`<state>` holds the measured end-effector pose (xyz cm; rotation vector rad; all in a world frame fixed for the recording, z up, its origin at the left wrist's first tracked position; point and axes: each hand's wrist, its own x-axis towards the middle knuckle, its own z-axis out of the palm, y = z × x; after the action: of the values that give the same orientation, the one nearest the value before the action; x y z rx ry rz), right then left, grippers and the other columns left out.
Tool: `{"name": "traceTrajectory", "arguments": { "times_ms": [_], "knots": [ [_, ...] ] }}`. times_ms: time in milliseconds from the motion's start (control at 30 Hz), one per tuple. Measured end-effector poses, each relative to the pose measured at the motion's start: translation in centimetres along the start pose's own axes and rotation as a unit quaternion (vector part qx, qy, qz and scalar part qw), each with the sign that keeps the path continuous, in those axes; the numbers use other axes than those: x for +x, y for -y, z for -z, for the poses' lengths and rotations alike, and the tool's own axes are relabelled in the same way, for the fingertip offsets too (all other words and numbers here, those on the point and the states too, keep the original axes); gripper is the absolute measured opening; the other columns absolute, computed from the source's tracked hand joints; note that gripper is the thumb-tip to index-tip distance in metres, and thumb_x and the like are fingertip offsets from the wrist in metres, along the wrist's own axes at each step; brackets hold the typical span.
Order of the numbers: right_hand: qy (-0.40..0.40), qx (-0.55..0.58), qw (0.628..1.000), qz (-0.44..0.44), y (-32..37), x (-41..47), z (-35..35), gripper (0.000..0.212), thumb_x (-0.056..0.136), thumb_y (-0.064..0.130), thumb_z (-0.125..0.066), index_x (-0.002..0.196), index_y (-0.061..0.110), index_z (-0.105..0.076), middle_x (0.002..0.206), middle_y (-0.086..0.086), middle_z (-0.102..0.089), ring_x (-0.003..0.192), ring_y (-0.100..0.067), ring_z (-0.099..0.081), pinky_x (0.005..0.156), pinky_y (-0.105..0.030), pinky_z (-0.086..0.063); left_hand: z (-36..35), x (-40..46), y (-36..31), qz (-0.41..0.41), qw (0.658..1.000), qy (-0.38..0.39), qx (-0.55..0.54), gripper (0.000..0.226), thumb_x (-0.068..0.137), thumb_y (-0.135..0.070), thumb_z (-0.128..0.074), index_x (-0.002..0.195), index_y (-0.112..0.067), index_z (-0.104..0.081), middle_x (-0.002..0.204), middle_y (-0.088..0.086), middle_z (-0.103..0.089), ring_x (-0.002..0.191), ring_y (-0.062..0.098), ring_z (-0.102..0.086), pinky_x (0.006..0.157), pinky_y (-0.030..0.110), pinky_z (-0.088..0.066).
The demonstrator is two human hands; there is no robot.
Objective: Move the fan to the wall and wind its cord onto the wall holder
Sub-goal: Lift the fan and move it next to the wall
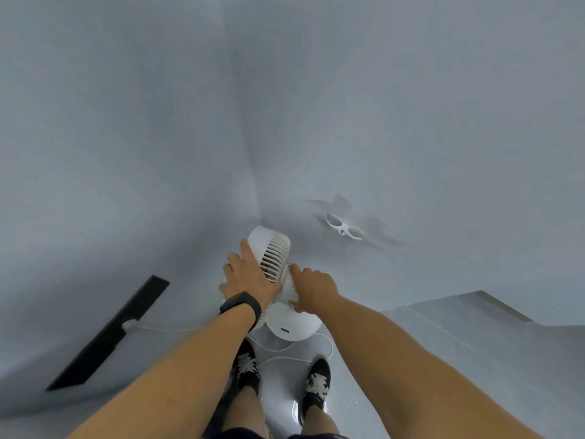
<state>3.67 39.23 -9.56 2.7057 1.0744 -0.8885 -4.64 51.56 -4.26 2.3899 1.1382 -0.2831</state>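
Note:
A small white fan [274, 252] with a slatted grille and a round base [292, 326] stands in the room's corner, close to the right wall. My left hand [250, 275] grips the fan's head from the left. My right hand [313, 291] holds the neck just below the grille. The white cord [297, 350] loops loose on the floor by my shoes and runs left to a plug [128, 324] in a black strip. A white two-loop cord holder [343, 229] is fixed on the right wall, up and right of the fan.
A long black socket strip [107, 334] runs along the left wall. My two feet in dark shoes [250, 365] stand on the glossy floor right behind the fan. A grey step or ledge [481, 308] lies at the right.

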Motion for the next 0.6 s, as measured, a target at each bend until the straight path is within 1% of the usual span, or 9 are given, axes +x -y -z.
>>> {"name": "traceTrajectory", "arguments": {
  "times_ms": [100,200,300,367,433,600],
  "knots": [
    [0.007,0.009,1.0,-0.011,1.3,2.8,0.3,0.097,0.073,0.037,-0.089,0.149,0.017,-0.031,0.122,-0.012,-0.065,0.104,-0.034,-0.068,0.084,-0.043,-0.056,0.4,3.4,1.2,-0.015,1.0,0.012,0.01,0.126,0.063,-0.052,-0.089,0.156,-0.025,-0.008,0.143,0.015,-0.039,0.13,0.038,-0.044,0.096,0.057,-0.049],
    [0.013,0.012,1.0,-0.018,2.3,5.1,0.3,0.097,0.076,0.039,-0.087,0.15,0.017,-0.029,0.124,-0.012,-0.063,0.106,-0.034,-0.066,0.082,-0.042,-0.053,0.7,6.1,2.2,-0.018,1.0,0.022,0.005,0.128,0.063,-0.054,-0.09,0.157,-0.026,-0.007,0.147,0.014,-0.038,0.134,0.038,-0.043,0.098,0.058,-0.05],
    [0.004,0.009,1.0,-0.009,3.1,7.6,1.3,0.099,0.077,0.043,-0.085,0.152,0.018,-0.026,0.124,-0.01,-0.063,0.104,-0.031,-0.068,0.074,-0.038,-0.048,1.5,8.9,2.8,-0.023,0.999,0.019,-0.012,0.127,0.061,-0.053,-0.092,0.155,-0.027,-0.011,0.141,0.014,-0.042,0.128,0.039,-0.049,0.094,0.058,-0.054],
    [0.004,0.009,1.0,-0.013,3.7,8.8,2.1,0.098,0.077,0.043,-0.084,0.151,0.017,-0.026,0.123,-0.01,-0.062,0.103,-0.031,-0.068,0.07,-0.036,-0.044,2.3,10.5,3.1,-0.036,0.999,0.014,-0.021,0.126,0.059,-0.052,-0.093,0.154,-0.024,-0.015,0.136,0.014,-0.043,0.125,0.038,-0.05,0.092,0.055,-0.056],
    [0.003,0.005,1.0,-0.014,4.2,9.5,2.8,0.096,0.077,0.042,-0.085,0.149,0.016,-0.027,0.122,-0.011,-0.062,0.101,-0.032,-0.068,0.07,-0.037,-0.044,3.0,11.2,3.2,-0.038,0.999,0.008,-0.018,0.124,0.061,-0.051,-0.093,0.154,-0.022,-0.016,0.135,0.015,-0.044,0.126,0.037,-0.047,0.09,0.051,-0.055],
    [0.003,0.013,1.0,-0.017,5.0,10.7,2.3,0.095,0.077,0.042,-0.085,0.148,0.017,-0.027,0.122,-0.011,-0.062,0.099,-0.032,-0.068,0.069,-0.037,-0.046,3.4,11.6,3.4,-0.052,0.999,-0.001,0.003,0.125,0.064,-0.052,-0.092,0.156,-0.02,-0.015,0.136,0.015,-0.044,0.126,0.035,-0.048,0.086,0.05,-0.056]
  ]
}}
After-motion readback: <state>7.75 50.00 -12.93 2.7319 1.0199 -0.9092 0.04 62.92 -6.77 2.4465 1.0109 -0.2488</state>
